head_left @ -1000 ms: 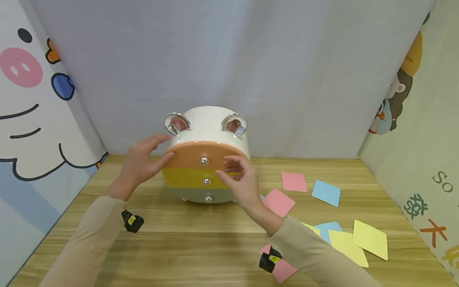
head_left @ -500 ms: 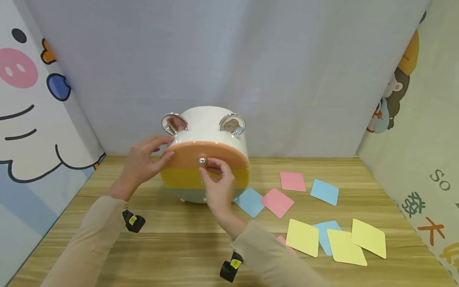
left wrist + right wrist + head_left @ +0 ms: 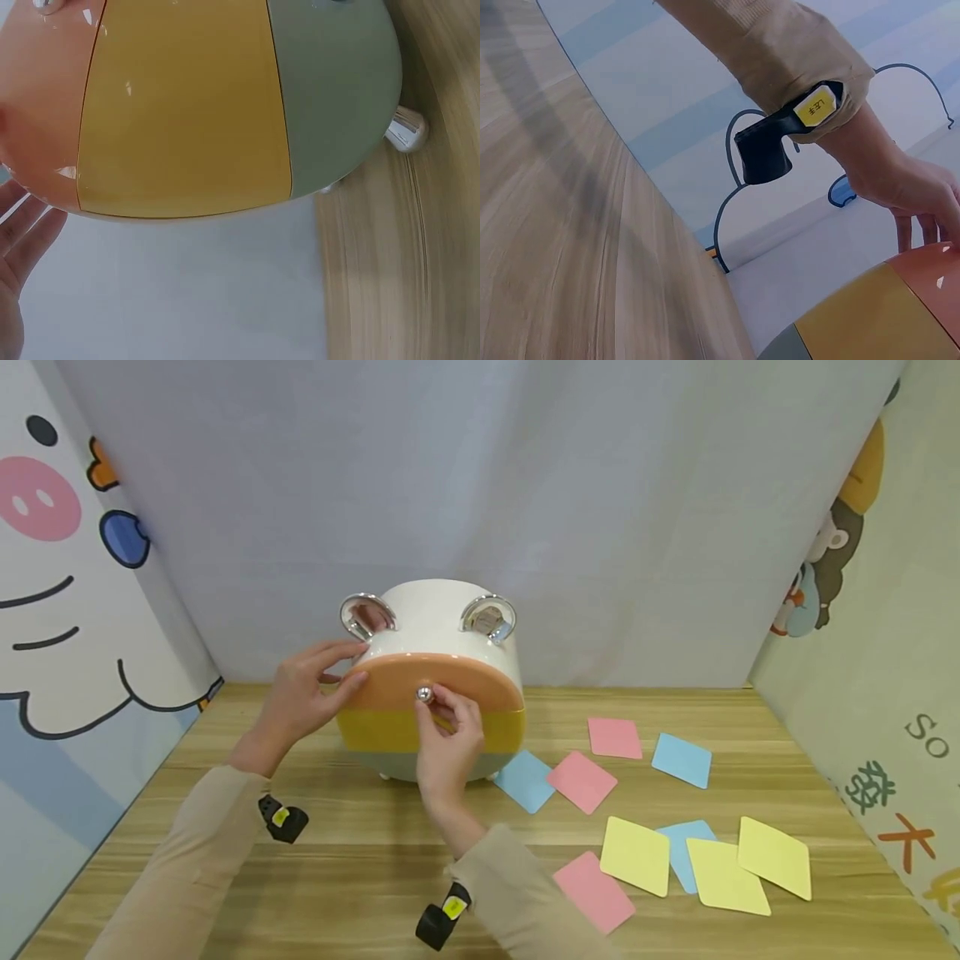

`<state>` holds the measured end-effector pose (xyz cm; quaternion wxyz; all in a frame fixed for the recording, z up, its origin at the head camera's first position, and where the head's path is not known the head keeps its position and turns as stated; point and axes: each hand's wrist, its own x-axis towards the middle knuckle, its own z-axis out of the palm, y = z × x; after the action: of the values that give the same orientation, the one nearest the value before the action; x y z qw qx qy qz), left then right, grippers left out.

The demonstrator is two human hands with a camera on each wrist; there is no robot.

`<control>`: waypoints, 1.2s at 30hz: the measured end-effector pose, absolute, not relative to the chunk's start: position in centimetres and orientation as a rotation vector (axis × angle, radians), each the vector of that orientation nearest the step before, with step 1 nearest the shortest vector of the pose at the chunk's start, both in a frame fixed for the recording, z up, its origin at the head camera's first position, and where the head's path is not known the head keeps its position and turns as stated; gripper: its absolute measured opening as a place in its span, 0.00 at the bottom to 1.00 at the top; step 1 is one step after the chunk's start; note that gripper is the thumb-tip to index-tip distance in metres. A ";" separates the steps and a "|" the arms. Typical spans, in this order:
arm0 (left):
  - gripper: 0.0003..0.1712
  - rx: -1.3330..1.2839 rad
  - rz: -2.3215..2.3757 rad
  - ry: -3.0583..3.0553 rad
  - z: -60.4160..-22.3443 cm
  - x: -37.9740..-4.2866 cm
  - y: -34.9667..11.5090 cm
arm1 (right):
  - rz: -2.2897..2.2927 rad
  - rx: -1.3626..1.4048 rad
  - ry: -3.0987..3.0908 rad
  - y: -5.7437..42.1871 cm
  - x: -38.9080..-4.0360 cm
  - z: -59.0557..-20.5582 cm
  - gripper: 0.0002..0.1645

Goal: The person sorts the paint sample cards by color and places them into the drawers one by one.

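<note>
A small cabinet [image 3: 442,610] with a white body and silver ear-shaped rings stands on the table. Its front has an orange drawer [image 3: 480,675], a yellow drawer [image 3: 375,731] and a grey-green drawer [image 3: 390,766]. My right hand [image 3: 450,752] pinches the silver knob [image 3: 425,694] of the orange drawer between thumb and fingers and covers the lower knobs. My left hand [image 3: 296,697] touches the cabinet's upper left edge, thumb at the orange front, fingers [image 3: 30,232] along the side. The orange drawer sits flush with the yellow one.
Pink, blue and yellow square cards, such as a pink card [image 3: 582,782] and a yellow card [image 3: 635,856], lie to the right on the wooden table [image 3: 337,893]. A grey curtain [image 3: 600,527] hangs behind, with printed panels at both sides.
My right hand has moved left from the cabinet's right side to the orange drawer's knob and now pinches it. The left hand stays at the left edge.
</note>
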<state>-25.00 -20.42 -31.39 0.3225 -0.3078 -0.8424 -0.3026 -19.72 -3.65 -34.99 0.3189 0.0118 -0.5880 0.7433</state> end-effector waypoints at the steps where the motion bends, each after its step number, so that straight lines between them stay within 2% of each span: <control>1: 0.20 -0.807 -0.796 -2.213 -31.4 -25.0 -20.4 | 1.959 0.030 -1.538 -3.7 -19.8 -35.0 0.13; 11: 0.20 -0.810 -0.817 -2.221 -31.2 -24.7 -20.3 | 1.963 0.009 -1.455 -4.2 -18.7 -33.1 0.13; 20: 0.20 -0.816 -0.826 -2.220 -31.3 -24.8 -20.3 | 1.815 0.152 -1.465 -3.8 -18.9 -33.4 0.11; 27: 0.20 -0.817 -0.830 -2.213 -31.3 -24.7 -20.3 | 1.663 0.276 -1.520 -3.4 -20.9 -35.6 0.11; 36: 0.18 -0.817 -0.863 -2.210 -31.3 -24.6 -20.3 | 1.469 0.437 -1.566 -2.6 -21.9 -36.2 0.08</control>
<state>-24.60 -20.27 -31.28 0.3110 -0.3093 -0.8372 -0.3267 -21.85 -2.60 -36.15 0.4575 0.1773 -0.6354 0.5963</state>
